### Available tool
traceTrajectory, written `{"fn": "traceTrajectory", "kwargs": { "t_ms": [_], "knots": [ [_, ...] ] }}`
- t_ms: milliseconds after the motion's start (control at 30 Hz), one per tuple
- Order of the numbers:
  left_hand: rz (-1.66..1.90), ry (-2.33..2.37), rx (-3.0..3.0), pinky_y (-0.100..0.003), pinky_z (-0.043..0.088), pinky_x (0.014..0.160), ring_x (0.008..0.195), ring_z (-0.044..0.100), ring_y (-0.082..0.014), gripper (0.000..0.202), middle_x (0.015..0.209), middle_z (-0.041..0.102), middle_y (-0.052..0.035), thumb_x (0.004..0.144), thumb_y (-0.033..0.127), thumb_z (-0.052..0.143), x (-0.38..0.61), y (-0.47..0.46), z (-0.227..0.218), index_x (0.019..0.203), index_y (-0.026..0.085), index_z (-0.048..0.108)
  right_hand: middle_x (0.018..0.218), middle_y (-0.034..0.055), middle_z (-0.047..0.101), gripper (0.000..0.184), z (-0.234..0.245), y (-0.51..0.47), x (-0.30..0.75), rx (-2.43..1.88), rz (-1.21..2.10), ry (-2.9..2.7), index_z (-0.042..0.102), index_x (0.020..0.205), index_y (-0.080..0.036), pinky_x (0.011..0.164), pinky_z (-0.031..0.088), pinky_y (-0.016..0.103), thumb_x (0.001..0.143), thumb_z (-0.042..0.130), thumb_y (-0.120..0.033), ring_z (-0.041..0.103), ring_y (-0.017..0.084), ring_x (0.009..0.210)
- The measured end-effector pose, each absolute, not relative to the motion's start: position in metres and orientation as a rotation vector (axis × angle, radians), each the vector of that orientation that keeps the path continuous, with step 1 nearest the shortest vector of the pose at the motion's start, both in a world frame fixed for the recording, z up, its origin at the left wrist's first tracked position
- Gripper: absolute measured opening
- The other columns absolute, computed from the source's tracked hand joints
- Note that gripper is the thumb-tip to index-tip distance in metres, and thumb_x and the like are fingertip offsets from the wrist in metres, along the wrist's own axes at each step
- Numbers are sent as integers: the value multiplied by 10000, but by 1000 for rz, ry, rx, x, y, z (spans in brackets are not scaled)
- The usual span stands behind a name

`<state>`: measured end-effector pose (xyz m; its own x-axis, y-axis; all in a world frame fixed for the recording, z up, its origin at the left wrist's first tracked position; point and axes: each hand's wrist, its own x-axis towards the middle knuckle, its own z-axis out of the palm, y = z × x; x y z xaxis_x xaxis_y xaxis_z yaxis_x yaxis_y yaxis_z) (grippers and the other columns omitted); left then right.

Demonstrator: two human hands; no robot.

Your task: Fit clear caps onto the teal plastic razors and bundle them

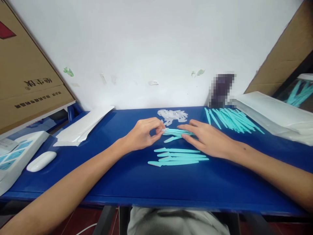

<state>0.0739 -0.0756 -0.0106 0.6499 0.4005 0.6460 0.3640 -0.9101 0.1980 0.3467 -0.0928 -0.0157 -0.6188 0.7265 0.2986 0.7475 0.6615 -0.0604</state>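
Note:
My left hand (145, 132) is closed in a pinch on a small clear plastic cap (164, 129) at the blade end of a turquoise eyebrow razor (174, 131). My right hand (207, 137) rests over the handles of this small bunch, thumb and fingers around the razor. One more razor (172, 139) angles out below the bunch. Nearer to me, several razors (178, 159) lie side by side, blade ends to the left. Behind my hands is a loose heap of clear caps (172, 115). The exact grip of my right fingers is partly hidden.
A larger pile of turquoise razors (232, 120) lies at the back right, beside a stack of clear plastic trays (276, 112). On the left are white sheets (83, 125), a white oval case (41, 161) and a white container (23, 156). Cardboard (31, 65) leans at the left.

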Motion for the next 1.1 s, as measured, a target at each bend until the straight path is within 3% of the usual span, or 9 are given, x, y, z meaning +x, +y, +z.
{"fn": "traceTrajectory", "kwargs": {
  "t_ms": [133, 333, 433, 533, 633, 733, 900, 1000, 1100],
  "knots": [
    [1156, 606, 2788, -248, 513, 736, 815, 678, -127, 224, 900, 704, -49, 930, 148, 593, 79, -79, -11, 746, 186, 471, 992, 103, 611, 493, -15, -94, 346, -1140, -72, -2583, 603, 1351, -180, 731, 503, 357, 1044, 322, -445, 642, 218, 802],
    [1335, 648, 2594, -261, 539, 738, 796, 683, -137, 196, 878, 720, -52, 925, 207, 658, 92, -88, -17, 769, 176, 544, 927, 85, 666, 400, -14, -99, 342, -952, -116, -2557, 646, 1243, -152, 681, 474, 320, 1050, 349, -338, 646, 210, 803],
    [1380, 651, 2505, -261, 557, 752, 820, 682, -141, 98, 915, 719, -56, 927, 252, 677, 96, -86, -21, 924, 169, 624, 902, 63, 686, 366, -15, -101, 341, -926, -127, -2538, 647, 1209, -164, 638, 451, 308, 1051, 357, -321, 648, 198, 760],
    [1306, 712, 2615, -261, 547, 740, 859, 661, -150, 227, 1012, 703, -74, 963, 326, 634, 93, -81, -22, 1124, 168, 614, 925, 59, 693, 347, -14, -101, 342, -933, -167, -2511, 646, 1182, -178, 657, 451, 308, 1052, 354, -313, 662, 201, 789],
    [1056, 872, 2871, -285, 468, 660, 743, 577, -160, 299, 858, 639, -56, 1024, 425, 495, 89, -81, -16, 932, 157, 593, 940, 62, 692, 345, -14, -101, 341, -941, -195, -2518, 639, 1168, -179, 662, 450, 305, 1056, 343, -316, 663, 199, 795],
    [864, 995, 2884, -299, 375, 613, 642, 474, -154, 428, 730, 539, -26, 1079, 414, 282, 91, -86, -11, 760, 188, 457, 944, 69, 685, 353, -15, -101, 341, -943, -227, -2528, 635, 1145, -175, 653, 441, 300, 1063, 324, -321, 657, 196, 789],
    [875, 996, 2668, -303, 323, 600, 572, 374, -145, 397, 666, 433, 10, 1090, 361, 201, 100, -93, -13, 740, 219, 322, 886, 71, 661, 358, -16, -100, 339, -894, -341, -2520, 629, 1112, -156, 584, 400, 295, 1065, 307, -307, 628, 188, 709],
    [862, 965, 2633, -306, 328, 617, 585, 379, -154, 383, 684, 432, 7, 1088, 366, 187, 102, -91, -14, 754, 225, 312, 859, 69, 647, 361, -16, -99, 338, -911, -351, -2557, 628, 1083, -146, 554, 376, 294, 1063, 298, -292, 598, 178, 655],
    [628, 940, 2683, -303, 326, 630, 609, 410, -161, 391, 707, 468, 1, 1083, 391, 205, 99, -85, -12, 762, 219, 347, 866, 75, 638, 357, -16, -97, 338, -950, -337, -2641, 636, 1091, -136, 547, 371, 293, 1059, 317, -294, 584, 176, 650]
  ]
}}
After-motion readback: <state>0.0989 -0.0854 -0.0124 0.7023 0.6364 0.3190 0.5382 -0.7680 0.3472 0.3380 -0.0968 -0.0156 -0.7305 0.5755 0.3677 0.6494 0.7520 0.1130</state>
